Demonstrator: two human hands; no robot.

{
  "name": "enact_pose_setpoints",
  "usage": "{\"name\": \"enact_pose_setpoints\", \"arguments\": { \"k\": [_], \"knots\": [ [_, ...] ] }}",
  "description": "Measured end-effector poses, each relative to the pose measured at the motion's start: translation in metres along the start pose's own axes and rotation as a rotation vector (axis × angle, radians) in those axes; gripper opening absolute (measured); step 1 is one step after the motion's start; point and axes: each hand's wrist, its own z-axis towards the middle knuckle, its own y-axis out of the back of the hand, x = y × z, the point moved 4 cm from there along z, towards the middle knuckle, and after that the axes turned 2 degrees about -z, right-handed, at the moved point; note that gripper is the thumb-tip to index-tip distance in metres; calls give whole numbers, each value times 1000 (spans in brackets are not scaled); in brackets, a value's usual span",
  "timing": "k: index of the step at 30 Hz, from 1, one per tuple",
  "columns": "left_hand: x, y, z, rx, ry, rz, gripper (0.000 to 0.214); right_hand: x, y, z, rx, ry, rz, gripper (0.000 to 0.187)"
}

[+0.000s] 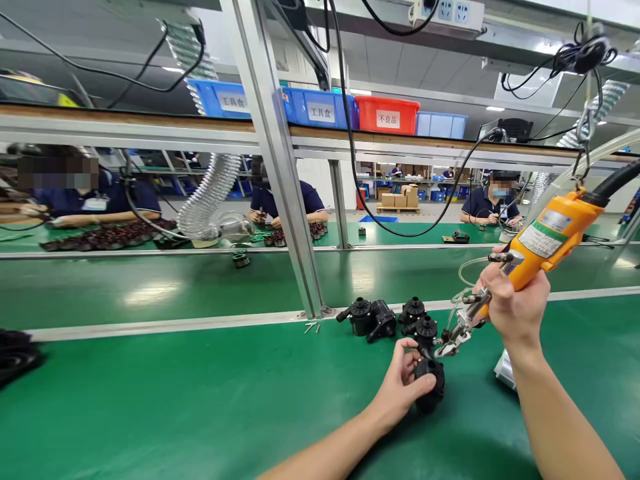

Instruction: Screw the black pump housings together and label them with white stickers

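My left hand (403,387) is closed around a black pump housing (430,385) low on the green bench, thumb on its near side and fingers behind. In my right hand (517,303) is an orange electric screwdriver (547,233), tilted down to the left. Its metal nose (453,340) comes close to the top of the held housing; whether the tip touches it I cannot tell. Just behind stand several similar black pumps, among them one with a side spout (359,315) and one lying tilted (383,320).
An aluminium post (285,173) rises beyond the pumps, with a few small screws (312,327) near its foot. A silvery object (505,370) lies partly behind my right forearm. Dark parts (17,357) sit at far left. A black cable (350,133) hangs ahead. Co-workers sit across the line.
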Motion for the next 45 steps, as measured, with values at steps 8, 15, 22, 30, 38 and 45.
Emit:
{"name": "enact_pose_setpoints", "arguments": {
  "k": [8, 15, 22, 30, 38, 45],
  "knots": [
    [3, 9, 7, 51, 111, 16, 78, 5, -11, -5, 62, -49, 71, 40],
    [1, 10, 7, 34, 112, 90, 73, 7, -11, -6, 54, -78, 41, 45],
    [2, 11, 8, 24, 108, 88, 75, 11, -11, -8, 74, -79, 36, 48],
    [-6, 6, 8, 19, 127, 64, 70, 5, -25, -17, 125, -27, -38, 35],
    [-6, 6, 7, 13, 137, 59, 72, -8, -38, -30, 184, -94, -100, 41],
    [-6, 5, 5, -6, 107, 96, 67, -13, -36, -26, 173, -102, -93, 41]
  ]
}}
